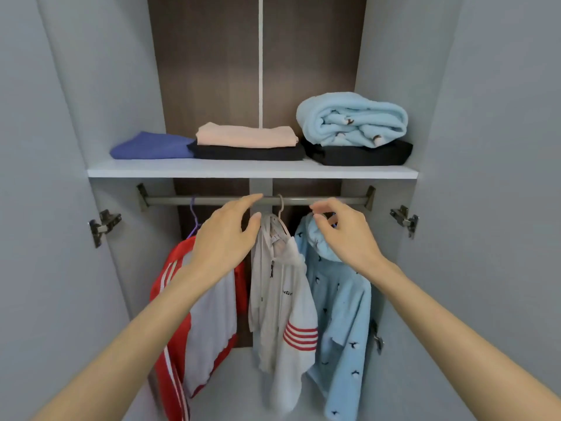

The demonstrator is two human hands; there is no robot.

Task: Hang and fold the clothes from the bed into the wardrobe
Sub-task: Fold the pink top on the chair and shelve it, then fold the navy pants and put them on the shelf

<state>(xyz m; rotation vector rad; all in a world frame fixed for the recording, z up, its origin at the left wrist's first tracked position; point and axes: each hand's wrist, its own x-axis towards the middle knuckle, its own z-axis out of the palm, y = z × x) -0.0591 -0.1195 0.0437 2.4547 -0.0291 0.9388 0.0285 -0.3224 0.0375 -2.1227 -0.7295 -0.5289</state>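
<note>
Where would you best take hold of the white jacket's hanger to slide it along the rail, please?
Pinch the pale hanger hook at its neck, just under the rail, coming from the front. The neck stands bare above the white jacket's collar, while the shoulders are buried in cloth and garments hang close on both sides.

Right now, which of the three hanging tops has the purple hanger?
The red and grey jacket, leftmost on the rail. The white hoodie has a pale hook; that of the blue top is mostly hidden behind the right hand.
</note>
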